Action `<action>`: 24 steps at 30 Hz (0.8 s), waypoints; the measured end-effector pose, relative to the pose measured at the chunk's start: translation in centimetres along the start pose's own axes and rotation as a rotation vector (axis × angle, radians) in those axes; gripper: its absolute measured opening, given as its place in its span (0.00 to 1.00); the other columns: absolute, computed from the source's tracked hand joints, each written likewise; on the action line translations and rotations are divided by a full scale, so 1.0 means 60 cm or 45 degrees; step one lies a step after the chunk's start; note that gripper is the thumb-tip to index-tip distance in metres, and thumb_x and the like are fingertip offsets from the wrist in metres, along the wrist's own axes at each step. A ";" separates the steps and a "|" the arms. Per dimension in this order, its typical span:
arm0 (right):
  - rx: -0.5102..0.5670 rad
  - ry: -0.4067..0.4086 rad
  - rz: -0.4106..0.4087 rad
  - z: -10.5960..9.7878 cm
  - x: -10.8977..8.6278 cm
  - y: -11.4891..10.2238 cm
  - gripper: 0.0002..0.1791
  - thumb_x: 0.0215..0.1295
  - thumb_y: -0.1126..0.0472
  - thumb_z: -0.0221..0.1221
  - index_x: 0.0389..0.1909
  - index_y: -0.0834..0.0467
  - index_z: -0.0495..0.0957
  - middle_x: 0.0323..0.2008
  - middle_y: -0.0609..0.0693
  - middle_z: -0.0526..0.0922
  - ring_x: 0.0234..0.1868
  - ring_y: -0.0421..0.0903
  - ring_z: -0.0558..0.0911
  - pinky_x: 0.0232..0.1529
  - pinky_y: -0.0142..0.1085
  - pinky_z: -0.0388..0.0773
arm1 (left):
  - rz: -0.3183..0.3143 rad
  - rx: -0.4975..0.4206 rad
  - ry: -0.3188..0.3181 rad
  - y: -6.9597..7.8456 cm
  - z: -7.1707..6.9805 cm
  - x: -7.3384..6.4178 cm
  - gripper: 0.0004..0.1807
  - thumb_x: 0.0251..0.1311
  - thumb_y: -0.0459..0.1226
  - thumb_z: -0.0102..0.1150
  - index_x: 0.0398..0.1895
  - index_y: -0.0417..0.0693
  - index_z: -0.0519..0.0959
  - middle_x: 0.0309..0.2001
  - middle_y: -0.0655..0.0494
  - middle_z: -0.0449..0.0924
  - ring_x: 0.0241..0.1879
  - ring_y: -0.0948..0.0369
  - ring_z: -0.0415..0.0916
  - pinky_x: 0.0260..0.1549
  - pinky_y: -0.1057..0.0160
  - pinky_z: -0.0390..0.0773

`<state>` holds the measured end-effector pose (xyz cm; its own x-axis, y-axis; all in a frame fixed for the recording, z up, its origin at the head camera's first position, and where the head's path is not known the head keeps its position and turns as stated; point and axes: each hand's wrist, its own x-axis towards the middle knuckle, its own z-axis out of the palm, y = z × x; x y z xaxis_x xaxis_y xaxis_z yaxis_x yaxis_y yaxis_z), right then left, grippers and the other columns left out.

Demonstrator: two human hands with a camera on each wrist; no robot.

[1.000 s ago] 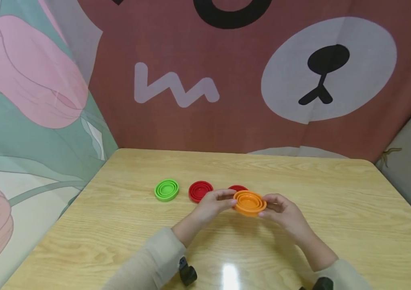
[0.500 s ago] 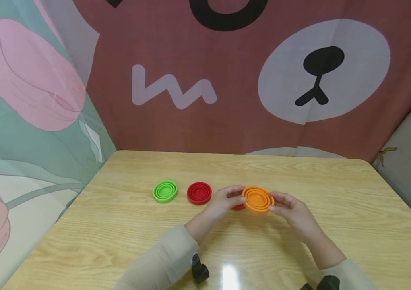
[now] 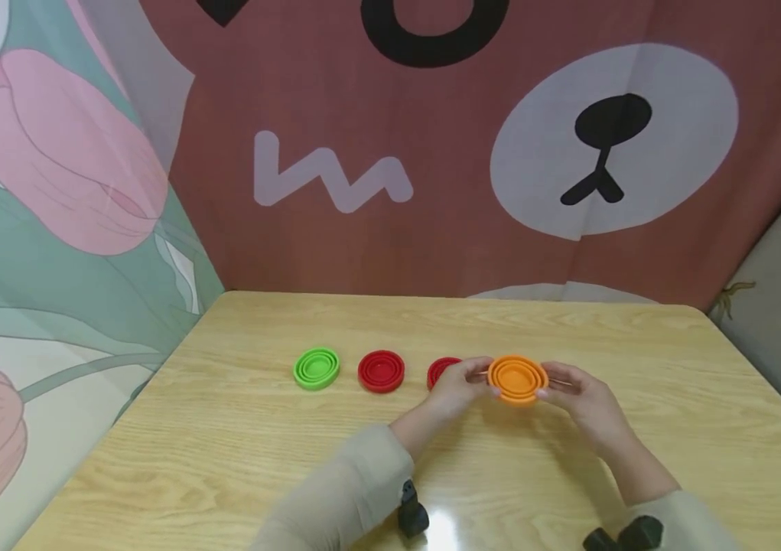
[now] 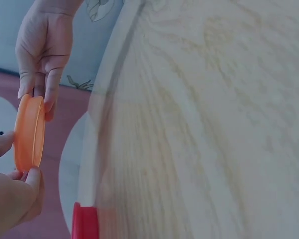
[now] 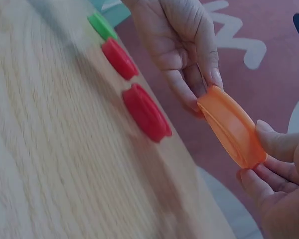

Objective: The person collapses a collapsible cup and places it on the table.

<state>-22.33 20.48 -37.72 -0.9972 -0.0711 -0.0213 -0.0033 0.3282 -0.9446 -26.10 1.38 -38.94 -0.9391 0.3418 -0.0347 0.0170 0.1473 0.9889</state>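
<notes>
An orange collapsible cup [image 3: 517, 379], folded flat into rings, is held above the table between both hands. My left hand [image 3: 457, 386] pinches its left edge, thumb in front and fingers behind. On the opposite edge my right hand [image 3: 586, 402] pinches it the same way. In the left wrist view the orange cup [image 4: 29, 133] appears edge-on, and the right wrist view shows its side [image 5: 231, 127] clear of the wood. Just behind the left hand lies a red folded cup [image 3: 440, 370], partly covered by that hand.
Another red folded cup [image 3: 381, 372] and a green folded cup [image 3: 317, 369] lie in a row to the left on the wooden table [image 3: 225, 451]. A curtain with a bear print [image 3: 445, 252] hangs behind the table's far edge.
Both hands have carried the orange cup to the right, past the nearest red cup, which now shows at its left side. The other red cup and the green cup stay in place.
</notes>
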 end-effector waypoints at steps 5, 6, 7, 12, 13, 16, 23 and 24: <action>-0.070 -0.005 0.007 -0.011 0.000 0.016 0.30 0.57 0.63 0.55 0.57 0.71 0.58 0.54 0.68 0.63 0.53 0.57 0.66 0.44 0.32 0.71 | -0.024 0.044 -0.001 -0.008 0.025 0.010 0.25 0.45 0.26 0.60 0.52 0.38 0.69 0.46 0.54 0.73 0.43 0.61 0.72 0.38 0.69 0.72; -0.065 -0.011 0.009 -0.014 0.000 0.021 0.29 0.57 0.64 0.55 0.57 0.71 0.57 0.54 0.68 0.63 0.52 0.57 0.67 0.43 0.31 0.71 | -0.032 0.053 0.003 -0.010 0.031 0.012 0.26 0.45 0.26 0.60 0.52 0.39 0.69 0.46 0.54 0.73 0.42 0.62 0.72 0.38 0.69 0.72; -0.060 -0.018 0.016 -0.016 0.000 0.025 0.29 0.57 0.65 0.55 0.57 0.72 0.57 0.54 0.69 0.62 0.52 0.56 0.67 0.42 0.31 0.71 | -0.029 0.059 0.007 -0.013 0.037 0.014 0.26 0.45 0.25 0.59 0.51 0.38 0.70 0.46 0.54 0.73 0.42 0.62 0.72 0.37 0.70 0.72; -0.078 -0.045 0.093 -0.030 0.004 0.045 0.31 0.56 0.65 0.56 0.58 0.71 0.56 0.55 0.69 0.61 0.52 0.56 0.67 0.40 0.31 0.72 | -0.027 0.145 0.020 -0.024 0.059 0.023 0.24 0.44 0.24 0.59 0.50 0.38 0.71 0.45 0.53 0.74 0.41 0.62 0.72 0.35 0.72 0.72; -0.101 -0.051 0.098 -0.033 0.006 0.048 0.31 0.55 0.64 0.56 0.58 0.71 0.56 0.55 0.69 0.60 0.53 0.57 0.66 0.40 0.31 0.72 | -0.024 0.157 0.022 -0.026 0.062 0.025 0.24 0.44 0.24 0.59 0.50 0.37 0.71 0.45 0.52 0.74 0.41 0.62 0.73 0.34 0.72 0.73; -0.156 -0.061 0.100 -0.040 0.014 0.054 0.30 0.55 0.65 0.55 0.57 0.70 0.57 0.56 0.68 0.61 0.54 0.59 0.65 0.40 0.32 0.72 | -0.021 0.193 0.026 -0.030 0.067 0.033 0.24 0.44 0.24 0.59 0.50 0.37 0.71 0.44 0.51 0.75 0.40 0.62 0.73 0.33 0.72 0.73; -0.261 -0.107 0.053 -0.039 0.035 0.063 0.28 0.57 0.64 0.54 0.57 0.71 0.58 0.54 0.70 0.63 0.52 0.63 0.65 0.48 0.47 0.67 | -0.065 0.274 0.068 -0.042 0.073 0.048 0.25 0.42 0.24 0.60 0.49 0.37 0.71 0.41 0.51 0.76 0.38 0.64 0.73 0.34 0.73 0.72; -0.281 -0.106 0.050 -0.040 0.036 0.064 0.28 0.57 0.65 0.54 0.56 0.71 0.58 0.53 0.70 0.63 0.52 0.63 0.65 0.48 0.49 0.66 | -0.071 0.269 0.067 -0.043 0.075 0.050 0.25 0.42 0.24 0.60 0.49 0.37 0.71 0.41 0.51 0.76 0.38 0.63 0.72 0.34 0.73 0.72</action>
<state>-24.68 23.82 -40.62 -0.9874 -0.1287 -0.0918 0.0099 0.5294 -0.8483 -27.45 6.19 -42.23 -0.9573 0.2792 -0.0755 0.0309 0.3581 0.9332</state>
